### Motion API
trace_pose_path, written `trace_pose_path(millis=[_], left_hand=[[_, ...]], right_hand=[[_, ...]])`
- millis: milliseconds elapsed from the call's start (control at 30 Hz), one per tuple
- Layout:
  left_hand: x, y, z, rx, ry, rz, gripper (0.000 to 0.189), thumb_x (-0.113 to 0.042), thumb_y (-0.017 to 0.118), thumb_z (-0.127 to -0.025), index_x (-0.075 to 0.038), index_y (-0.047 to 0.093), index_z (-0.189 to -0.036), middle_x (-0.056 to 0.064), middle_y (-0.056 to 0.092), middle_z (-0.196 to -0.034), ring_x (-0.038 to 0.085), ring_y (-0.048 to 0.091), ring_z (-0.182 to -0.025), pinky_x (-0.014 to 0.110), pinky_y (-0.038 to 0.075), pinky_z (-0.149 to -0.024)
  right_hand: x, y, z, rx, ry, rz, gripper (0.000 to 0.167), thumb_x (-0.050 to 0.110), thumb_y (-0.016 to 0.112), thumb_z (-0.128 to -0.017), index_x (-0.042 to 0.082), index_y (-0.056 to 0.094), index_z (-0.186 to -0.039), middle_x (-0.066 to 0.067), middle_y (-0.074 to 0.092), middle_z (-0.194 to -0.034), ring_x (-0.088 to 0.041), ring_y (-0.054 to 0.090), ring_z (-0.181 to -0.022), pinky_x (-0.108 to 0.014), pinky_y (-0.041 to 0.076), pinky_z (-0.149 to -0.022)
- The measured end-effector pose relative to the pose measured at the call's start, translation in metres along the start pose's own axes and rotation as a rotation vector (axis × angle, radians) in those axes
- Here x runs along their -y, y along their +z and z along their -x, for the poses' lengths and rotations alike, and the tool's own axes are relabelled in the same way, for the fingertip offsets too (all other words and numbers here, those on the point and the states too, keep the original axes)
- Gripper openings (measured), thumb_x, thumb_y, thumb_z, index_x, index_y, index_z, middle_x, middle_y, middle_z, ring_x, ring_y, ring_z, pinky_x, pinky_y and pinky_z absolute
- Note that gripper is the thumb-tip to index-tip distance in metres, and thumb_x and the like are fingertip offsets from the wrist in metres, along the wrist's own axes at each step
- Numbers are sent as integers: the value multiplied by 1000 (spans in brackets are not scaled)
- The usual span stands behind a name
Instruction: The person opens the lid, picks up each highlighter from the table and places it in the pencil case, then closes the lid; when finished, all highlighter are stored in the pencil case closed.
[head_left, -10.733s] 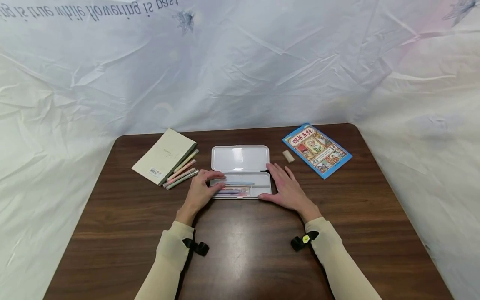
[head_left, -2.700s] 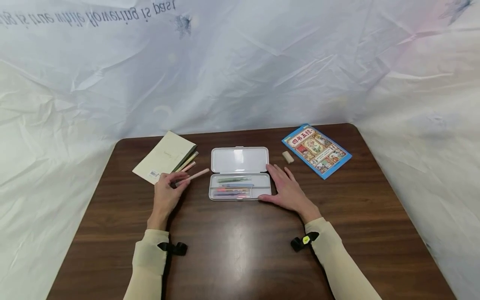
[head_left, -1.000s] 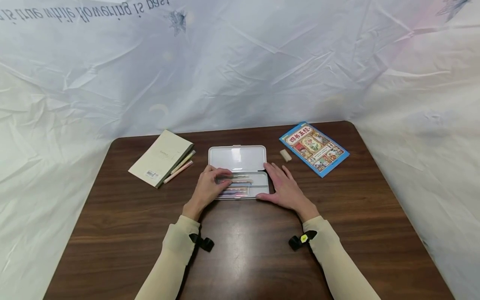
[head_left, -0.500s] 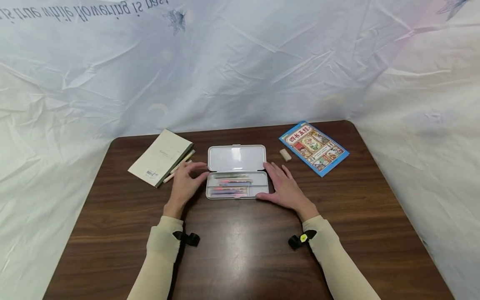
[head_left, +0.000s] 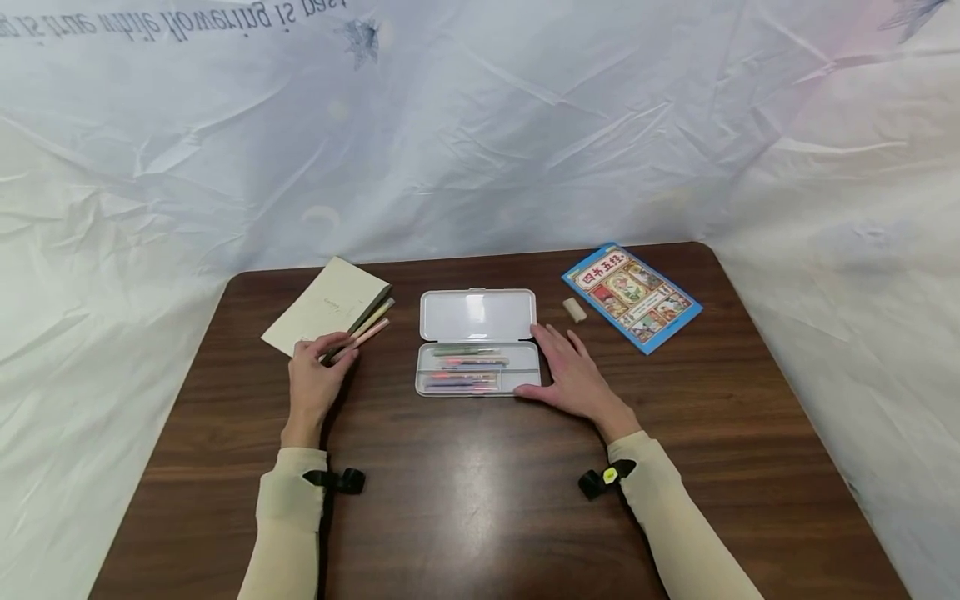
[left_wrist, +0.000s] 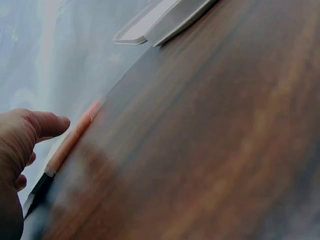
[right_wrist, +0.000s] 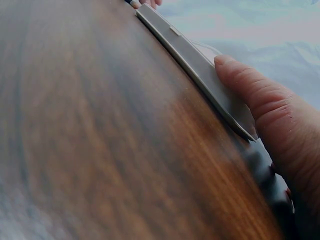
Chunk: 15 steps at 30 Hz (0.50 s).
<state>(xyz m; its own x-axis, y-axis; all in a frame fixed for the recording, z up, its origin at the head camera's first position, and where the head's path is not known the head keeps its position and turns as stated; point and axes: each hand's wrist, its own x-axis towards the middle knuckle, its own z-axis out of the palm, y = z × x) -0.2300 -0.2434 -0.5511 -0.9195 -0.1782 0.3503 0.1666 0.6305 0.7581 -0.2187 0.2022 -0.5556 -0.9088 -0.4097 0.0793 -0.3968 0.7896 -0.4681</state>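
Note:
A white pencil case [head_left: 521, 381] lies with its lid up at the table's middle, several pens [head_left: 468, 362] in its compartments. My right hand [head_left: 573, 379] rests at the case's right end, fingers stretched along the side and thumb against the front edge, as the right wrist view also shows. At the left, my left hand [head_left: 315, 379] is over the lower ends of a pink pen [head_left: 372, 332] and a yellowish pen [head_left: 378, 312] beside a notebook. Thumb and forefinger are apart around the pink pen's lower end; in the left wrist view the thumb stands off the orange-looking pen [left_wrist: 70, 145].
The cream notebook [head_left: 330, 304] lies slanted at the back left, partly behind the left hand. A pale eraser [head_left: 574, 310] and a blue-bordered book [head_left: 633, 297] are at the back right. The brown table [head_left: 480, 492] meets a pale cloth backdrop [head_left: 480, 167] behind.
Earlier my left hand carried pens from beside the notebook into the case. It has since let go and moved left to the two pens there. My right hand has stayed at the case.

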Motion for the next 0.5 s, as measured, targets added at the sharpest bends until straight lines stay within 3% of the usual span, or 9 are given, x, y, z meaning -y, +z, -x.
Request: trace_pose_path(millis=[500], left_hand=[[7, 1, 3, 12, -27, -52, 22, -6, 85, -88, -6, 81, -109, 16, 79, -103, 34, 52, -98, 46, 36, -89]], right_hand=[[0, -1, 0, 7, 9, 12, 114, 72, 73, -86, 13, 23, -169, -12, 32, -172, -31, 23, -160, -54, 6, -129]])
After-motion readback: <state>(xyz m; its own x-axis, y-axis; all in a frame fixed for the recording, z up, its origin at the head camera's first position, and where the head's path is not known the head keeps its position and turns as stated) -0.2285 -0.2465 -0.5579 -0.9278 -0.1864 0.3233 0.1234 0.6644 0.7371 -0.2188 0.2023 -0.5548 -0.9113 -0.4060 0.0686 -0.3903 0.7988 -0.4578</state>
